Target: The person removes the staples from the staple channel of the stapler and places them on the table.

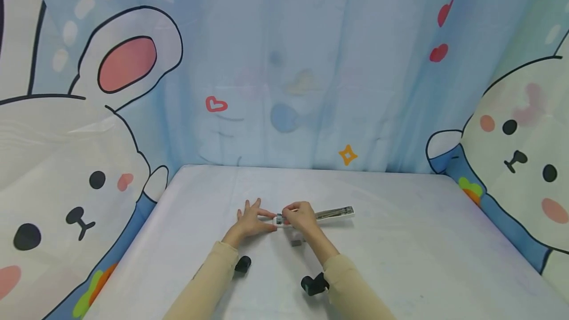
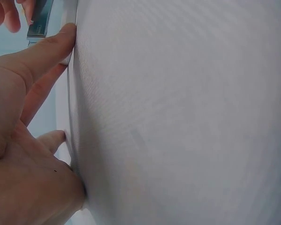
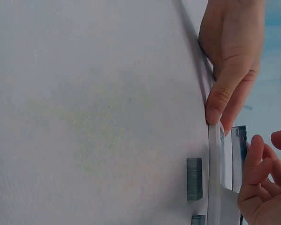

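Note:
A white-and-metal stapler [image 1: 335,213], swung open and lying long, is on the white table. My left hand [image 1: 251,220] pinches its left end between thumb and index finger, the other fingers spread. My right hand [image 1: 302,216] is over the stapler's left part, curled fingertips at its metal magazine [image 3: 239,157]. Whether a small thing is between those fingertips is hidden. In the right wrist view a strip of staples [image 3: 194,180] lies beside the stapler, with part of a second strip [image 3: 198,220] below it. The left wrist view shows the metal end [image 2: 39,26] near the right fingers.
The table is covered by a white cloth [image 1: 400,251]. A blue curtain [image 1: 311,63] with cartoon rabbits hangs behind and at both sides. Black wrist-worn devices [image 1: 314,284] show at both beige sleeves [image 1: 351,285].

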`<state>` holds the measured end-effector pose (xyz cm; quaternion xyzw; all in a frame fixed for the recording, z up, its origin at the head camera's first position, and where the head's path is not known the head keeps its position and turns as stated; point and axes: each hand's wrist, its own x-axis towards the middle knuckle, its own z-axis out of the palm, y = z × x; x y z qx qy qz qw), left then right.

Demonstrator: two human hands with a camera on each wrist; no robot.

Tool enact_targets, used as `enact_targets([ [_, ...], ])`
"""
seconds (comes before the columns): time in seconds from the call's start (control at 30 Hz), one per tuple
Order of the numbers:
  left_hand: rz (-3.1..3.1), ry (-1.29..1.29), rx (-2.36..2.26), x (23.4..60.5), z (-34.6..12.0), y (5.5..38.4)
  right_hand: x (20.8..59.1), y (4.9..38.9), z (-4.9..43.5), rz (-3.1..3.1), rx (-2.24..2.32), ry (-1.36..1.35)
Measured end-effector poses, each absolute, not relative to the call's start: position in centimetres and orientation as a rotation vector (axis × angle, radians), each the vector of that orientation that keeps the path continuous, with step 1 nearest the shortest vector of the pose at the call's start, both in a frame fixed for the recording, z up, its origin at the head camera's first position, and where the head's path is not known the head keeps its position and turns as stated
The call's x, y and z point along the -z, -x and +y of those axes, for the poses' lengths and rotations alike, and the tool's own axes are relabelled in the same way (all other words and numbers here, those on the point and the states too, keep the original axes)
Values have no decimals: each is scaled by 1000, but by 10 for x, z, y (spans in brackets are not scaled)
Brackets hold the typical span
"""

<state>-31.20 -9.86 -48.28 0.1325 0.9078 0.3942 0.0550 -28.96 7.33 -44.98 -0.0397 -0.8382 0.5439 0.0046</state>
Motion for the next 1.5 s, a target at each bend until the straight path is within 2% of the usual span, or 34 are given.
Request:
enact_targets([
  [0.23,2757,-400,-1190,481,-100,312,452,290,69,-2534,-1892,169],
  [0.53,2735,-412,-1221,480,-100,312,450,289,62,-2636,-1525,40],
  [1.03,2726,-419,-1251,481,-101,310,456,288,58,-2603,-1401,-37],
  [1.5,2746,-420,-1223,484,-102,311,458,290,48,-2619,-1164,63],
])
